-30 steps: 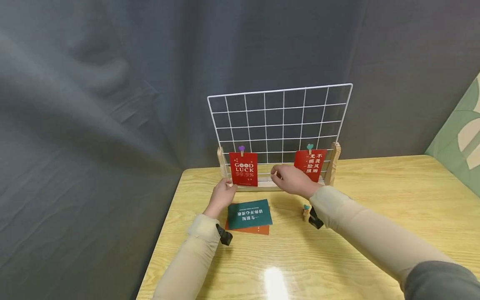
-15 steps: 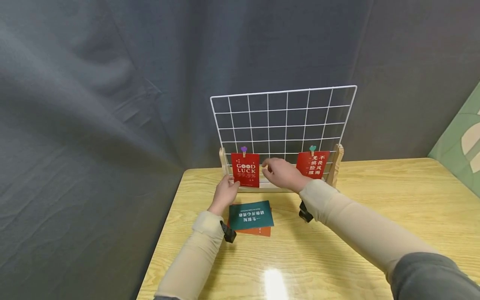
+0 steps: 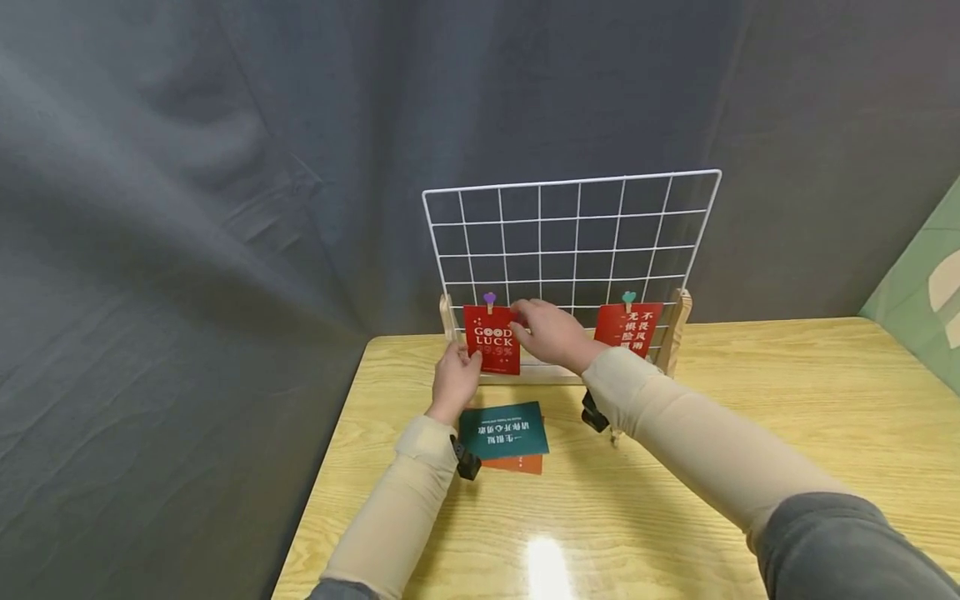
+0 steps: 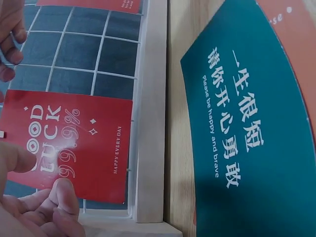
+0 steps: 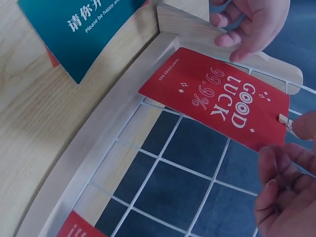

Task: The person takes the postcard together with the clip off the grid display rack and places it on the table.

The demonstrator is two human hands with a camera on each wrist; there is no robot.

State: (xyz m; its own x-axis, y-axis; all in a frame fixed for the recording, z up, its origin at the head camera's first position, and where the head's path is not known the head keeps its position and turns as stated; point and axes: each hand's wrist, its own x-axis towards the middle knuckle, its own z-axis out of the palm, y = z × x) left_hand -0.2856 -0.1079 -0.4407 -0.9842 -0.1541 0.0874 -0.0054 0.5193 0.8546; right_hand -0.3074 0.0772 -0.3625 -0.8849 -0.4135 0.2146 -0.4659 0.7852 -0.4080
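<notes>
A red "GOOD LUCK" card (image 3: pixel 491 354) hangs low on the left of a white wire grid (image 3: pixel 558 218), under a clip with a purple heart (image 3: pixel 490 297). My left hand (image 3: pixel 455 379) is at the card's left edge, fingers loosely bent and pinching nothing visible. In the right wrist view, that left hand (image 5: pixel 256 22) seems apart from the card. My right hand (image 3: pixel 553 333) is at the card's upper right corner, fingers bent and thumb apart. In the right wrist view, the right hand's fingers (image 5: pixel 274 160) lie close to the corner; whether they touch it I cannot tell.
A second red card (image 3: pixel 626 323) hangs at the grid's right under a teal heart clip (image 3: pixel 628 297). On the wooden table (image 3: pixel 675 450), a teal card (image 3: pixel 504 429) overlaps an orange card (image 3: pixel 525 464). Another small clip (image 3: pixel 615 437) lies partly hidden below my right wrist.
My right hand has moved left along the grid from between the two red cards to the "GOOD LUCK" card's upper corner. My left hand has shifted slightly up and right, staying beside that card.
</notes>
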